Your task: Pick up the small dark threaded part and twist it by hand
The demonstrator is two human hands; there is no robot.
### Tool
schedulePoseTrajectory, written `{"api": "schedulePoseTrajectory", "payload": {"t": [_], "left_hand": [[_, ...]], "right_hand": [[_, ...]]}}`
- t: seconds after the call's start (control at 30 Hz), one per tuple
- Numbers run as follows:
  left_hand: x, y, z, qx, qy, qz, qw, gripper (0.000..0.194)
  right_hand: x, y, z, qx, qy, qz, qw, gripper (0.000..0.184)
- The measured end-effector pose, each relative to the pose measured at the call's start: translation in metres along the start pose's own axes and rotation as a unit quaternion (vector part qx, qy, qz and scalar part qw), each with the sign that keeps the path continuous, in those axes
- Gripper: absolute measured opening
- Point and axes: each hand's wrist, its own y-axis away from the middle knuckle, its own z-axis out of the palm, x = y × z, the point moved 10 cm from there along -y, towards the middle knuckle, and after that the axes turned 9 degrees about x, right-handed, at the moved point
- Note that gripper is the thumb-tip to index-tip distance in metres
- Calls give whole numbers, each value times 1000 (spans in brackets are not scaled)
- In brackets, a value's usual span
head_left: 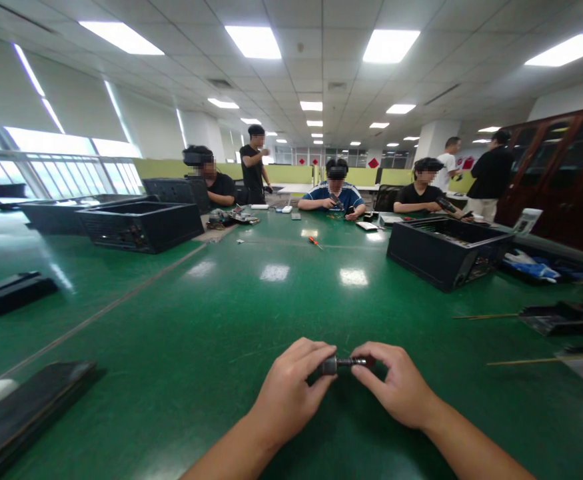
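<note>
From the head view, my left hand point(294, 379) is closed on the thick end of a small dark metal cylinder with a slim shiny shaft point(329, 364), while my right hand point(402, 385) pinches the thin end narrowly between thumb and fingers, the piece lying level above the near part of the glossy green bench point(211, 333). Farther out lie an orange-handled screwdriver point(314, 241) and, to its right, an open black box-shaped computer case point(418, 257).

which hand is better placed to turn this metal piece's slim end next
Probably the right hand: it sits at the slim end of the metal piece, while the left hand holds the thick end.
</note>
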Motion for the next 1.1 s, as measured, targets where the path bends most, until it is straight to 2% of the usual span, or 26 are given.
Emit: {"api": "schedulePoseTrajectory", "payload": {"t": [0.7, 1.1], "left_hand": [[-1, -1, -3, 4, 0, 1, 1000, 33], [-1, -2, -5, 11, 6, 2, 1000, 37]], "right_hand": [[1, -3, -3, -3, 12, 7, 1000, 13], [11, -4, -4, -5, 15, 12, 1000, 23]]}}
